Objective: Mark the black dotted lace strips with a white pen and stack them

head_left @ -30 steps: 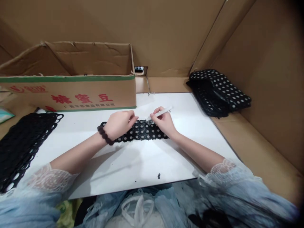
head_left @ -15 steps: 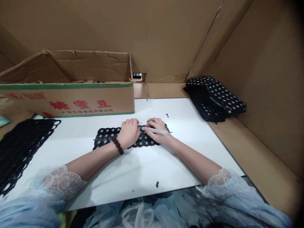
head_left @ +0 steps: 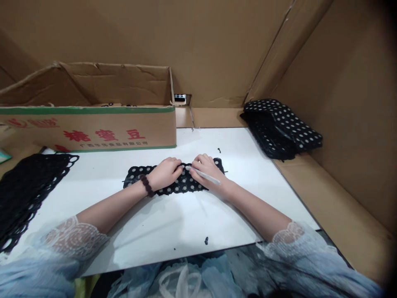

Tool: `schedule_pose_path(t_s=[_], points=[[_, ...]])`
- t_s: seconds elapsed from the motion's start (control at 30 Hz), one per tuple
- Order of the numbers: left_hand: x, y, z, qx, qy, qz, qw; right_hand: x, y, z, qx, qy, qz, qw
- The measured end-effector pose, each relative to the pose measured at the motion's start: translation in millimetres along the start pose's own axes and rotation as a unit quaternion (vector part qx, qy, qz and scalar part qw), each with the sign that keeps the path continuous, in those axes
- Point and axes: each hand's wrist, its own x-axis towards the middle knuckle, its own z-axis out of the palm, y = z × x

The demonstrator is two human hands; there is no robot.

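Black dotted strip (head_left: 184,181) lies flat, long side L–R, mid-board, partly under both hands. Looks thin, light & bendy, prob. soft; the shine in spots suggests a slick face, so fingers may skid. Openwork edge could snag or tear if yanked. Best hold, I'd say: pinch a long edge at 12 or 6 o'c., or press it flat near the short ends at 9 & 3 w/ spread fingertips.

Left hand (head_left: 164,174) rests palm-down on the strip, L of its middle, fingers curled & close tog., tips by the 12 o'c. edge; can't tell if they pinch the strip or just press. Dark bracelet (head_left: 147,185) on that wrist. Right hand (head_left: 207,169) is closed around a white pen-like tool (head_left: 204,176), resting over the strip's 3 o'c. half; tool's tip points to 10, into the gap btwn hands. Can't tell if tip touches.

Further out: white board (head_left: 173,231) beneath; small black scrap (head_left: 206,240) at 5; cardboard box (head_left: 120,128) at 10; black openwork stack (head_left: 31,182) at 9; dotted black pile (head_left: 294,124) at 2, partly off the board.
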Motion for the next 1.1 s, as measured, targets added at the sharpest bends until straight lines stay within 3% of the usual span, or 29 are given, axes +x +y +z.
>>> schedule_pose_path(t_s=[0.23,0.6,0.87,1.1], points=[[-0.5,-1.3,-6.2,-0.140,-0.018,-0.024,0.990,3.5,0.4,-4.6,0.151,0.009,0.095,0.984],[1.8,-4.1,-10.8,-0.227,-0.045,-0.067,0.970,3.4,1.9,-2.1,0.218,0.010,0.119,0.969],[0.3,-1.3,-10.1,-0.243,-0.044,-0.077,0.966,3.0,-1.0,1.1,0.186,0.011,0.115,0.976],[-1.8,-1.8,-6.9,-0.225,-0.037,-0.044,0.973,2.4,-1.7,1.0,0.156,0.005,0.098,0.983]])
